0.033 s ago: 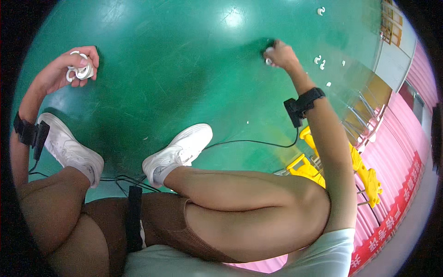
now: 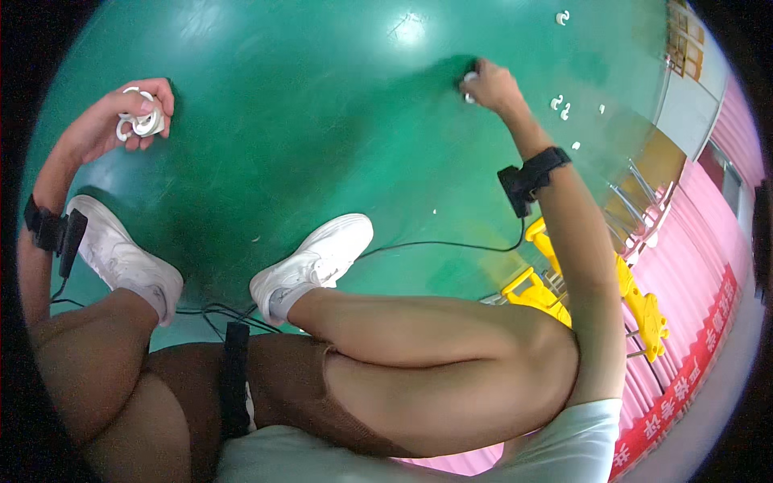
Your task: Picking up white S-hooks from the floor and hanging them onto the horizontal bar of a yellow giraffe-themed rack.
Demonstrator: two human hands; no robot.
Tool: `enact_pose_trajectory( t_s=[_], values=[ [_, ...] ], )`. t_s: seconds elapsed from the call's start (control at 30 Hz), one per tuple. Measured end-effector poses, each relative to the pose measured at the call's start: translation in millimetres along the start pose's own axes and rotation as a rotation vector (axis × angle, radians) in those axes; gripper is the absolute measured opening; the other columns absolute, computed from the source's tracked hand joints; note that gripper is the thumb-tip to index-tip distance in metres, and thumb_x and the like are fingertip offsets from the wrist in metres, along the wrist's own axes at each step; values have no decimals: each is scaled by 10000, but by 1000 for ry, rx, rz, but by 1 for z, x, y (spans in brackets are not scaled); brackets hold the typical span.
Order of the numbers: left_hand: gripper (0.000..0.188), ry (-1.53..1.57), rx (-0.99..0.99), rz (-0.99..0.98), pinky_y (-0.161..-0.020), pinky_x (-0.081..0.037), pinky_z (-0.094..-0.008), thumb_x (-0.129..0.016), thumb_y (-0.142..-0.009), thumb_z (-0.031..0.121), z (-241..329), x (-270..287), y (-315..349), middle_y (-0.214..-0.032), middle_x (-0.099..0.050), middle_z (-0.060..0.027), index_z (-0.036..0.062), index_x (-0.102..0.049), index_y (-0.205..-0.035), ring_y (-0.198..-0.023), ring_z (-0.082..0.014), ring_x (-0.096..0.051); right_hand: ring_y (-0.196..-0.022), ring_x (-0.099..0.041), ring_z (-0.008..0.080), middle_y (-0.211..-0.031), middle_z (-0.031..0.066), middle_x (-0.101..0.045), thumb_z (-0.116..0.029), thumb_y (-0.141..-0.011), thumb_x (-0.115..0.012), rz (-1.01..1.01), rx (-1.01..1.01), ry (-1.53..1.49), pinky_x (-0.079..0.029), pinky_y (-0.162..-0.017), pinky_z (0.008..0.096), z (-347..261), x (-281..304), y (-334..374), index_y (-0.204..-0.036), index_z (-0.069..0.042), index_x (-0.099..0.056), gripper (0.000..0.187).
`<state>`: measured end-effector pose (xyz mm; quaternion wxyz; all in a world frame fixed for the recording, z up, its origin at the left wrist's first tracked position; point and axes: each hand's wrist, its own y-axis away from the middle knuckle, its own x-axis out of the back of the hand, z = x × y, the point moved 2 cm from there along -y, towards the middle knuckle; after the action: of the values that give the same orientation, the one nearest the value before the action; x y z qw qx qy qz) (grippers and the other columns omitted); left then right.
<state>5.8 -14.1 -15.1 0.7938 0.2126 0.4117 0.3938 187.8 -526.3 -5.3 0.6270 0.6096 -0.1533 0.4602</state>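
Note:
My left hand (image 2: 145,113) is closed around several white curved pieces (image 2: 147,123), ring- or hook-shaped, bunched between thumb and fingers. Farther out to the right, my right hand (image 2: 489,87) reaches low over the green floor (image 2: 322,129). Its fingers pinch a small white curved piece (image 2: 469,87), partly hidden by the fingers. Whether that piece touches the floor I cannot tell. Beyond the right hand, more white hook-shaped pieces (image 2: 561,106) lie scattered on the floor, one of them farther off (image 2: 562,17).
My white shoes (image 2: 318,253) stand on the floor, with a black cable (image 2: 443,245) running past them to the right wrist's strap. At the right are yellow chairs (image 2: 535,294) with metal legs, a pink curtain (image 2: 684,241) and a red banner (image 2: 684,386).
My right hand has shifted slightly away from me with the small white piece. My left hand stays where it was, still holding its pieces.

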Motion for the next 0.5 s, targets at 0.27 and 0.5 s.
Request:
enact_pose_trajectory(
  t_s=[0.27, 0.5],
  values=[
    [326, 48, -26, -93, -490, -431, -169, -582, -856, 361, 10, 7, 6, -805, -633, -51, 55, -582, -970, -636, -76, -580, -754, -633, 215, -818, 116, -645, -374, -825, -594, -300, 430, -654, -508, -699, 317, -190, 114, 4, -903, -35, -623, 349],
    [350, 299, 22, -84, -539, -468, -183, -570, -859, 342, 8, 3, 11, -949, -587, -73, 29, -590, -1016, -833, -132, -605, -806, -626, 170, -857, 37, -618, -296, -798, -627, -971, 464, -1568, -529, -688, 270, -270, 59, 20, -842, -65, -636, 235]
  ],
)
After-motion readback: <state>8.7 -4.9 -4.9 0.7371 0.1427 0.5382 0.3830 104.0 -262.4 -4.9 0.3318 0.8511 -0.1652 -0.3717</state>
